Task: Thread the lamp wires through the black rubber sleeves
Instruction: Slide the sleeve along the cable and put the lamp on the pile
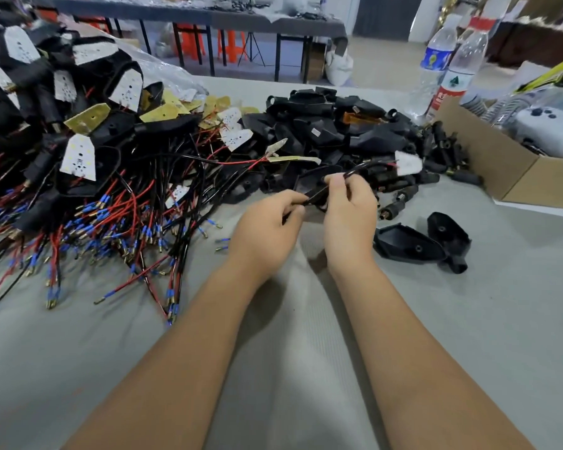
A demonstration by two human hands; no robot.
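Observation:
My left hand (267, 227) pinches the near end of a black lamp wire at the table's centre. My right hand (348, 212) holds a black rubber sleeve (317, 193) with thumb and fingers curled round it. The wire (361, 168) arcs up and right from the sleeve to a small white LED board (407, 163). Where the wire enters the sleeve is hidden by my fingers.
A big heap of wired LED boards with red and black leads (111, 203) fills the left. Black housings (322, 125) pile up behind my hands. Two loose housings (420, 245) lie to the right. A cardboard box (507, 170) and two water bottles (449, 69) stand at the far right.

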